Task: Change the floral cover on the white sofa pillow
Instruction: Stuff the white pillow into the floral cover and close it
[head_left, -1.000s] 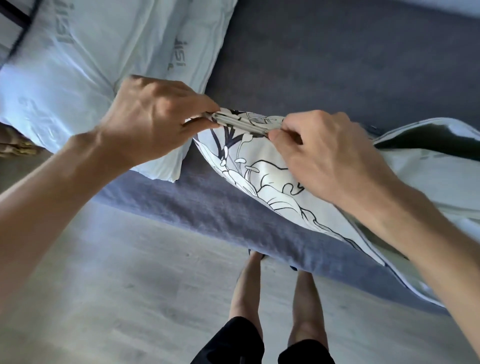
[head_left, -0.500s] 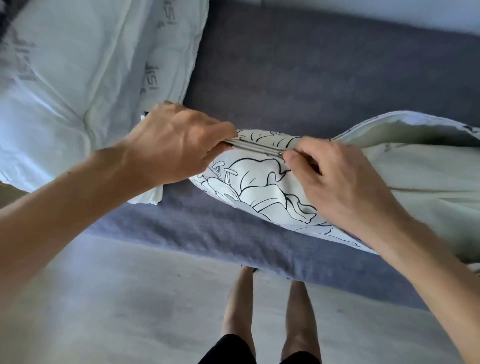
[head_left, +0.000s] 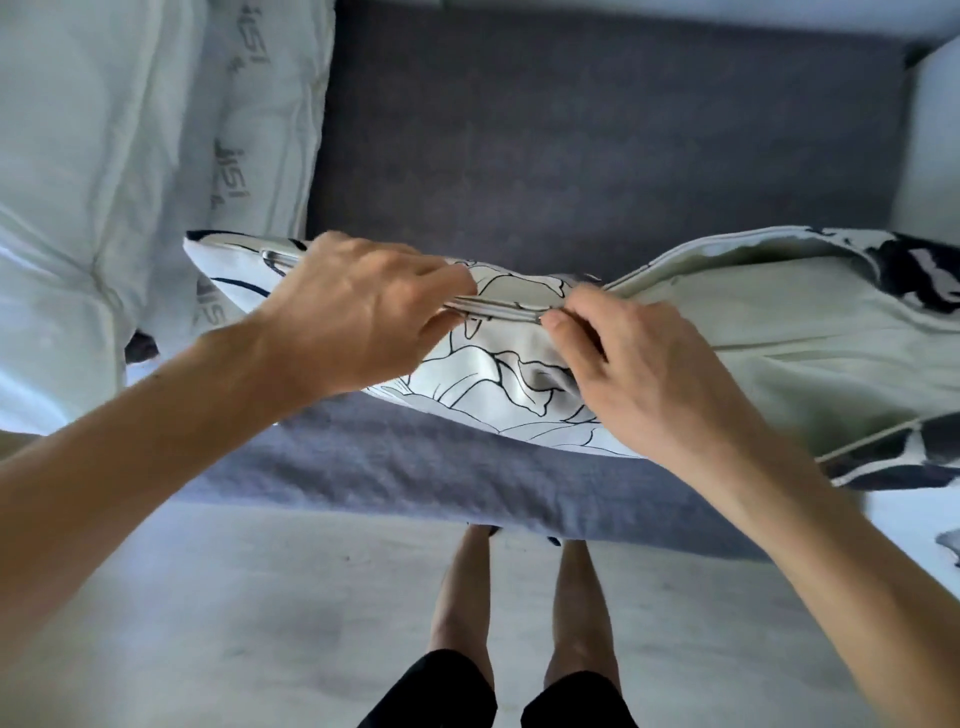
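Note:
A pillow in a white cover with black line-drawn flowers (head_left: 493, 384) lies across the front of the grey sofa seat (head_left: 597, 145). Its upper edge carries the zip seam. My left hand (head_left: 353, 317) pinches that seam from the left. My right hand (head_left: 639, 364) pinches the same seam a little to the right, thumb on top. To the right of my right hand the cover gapes, showing a pale greenish inside (head_left: 789, 343) with dark printed fabric at its far edge. The zip puller is hidden under my fingers.
Bare white pillows (head_left: 104, 208) with grey lettering lie stacked on the sofa's left end. A white armrest (head_left: 930, 145) borders the seat on the right. Below the sofa's front edge is pale wooden floor (head_left: 234, 623), with my bare legs (head_left: 519, 597) standing on it.
The pillow has shifted left and down in view; its left corner now pokes out past my left hand. My two hands sit closer together on the seam.

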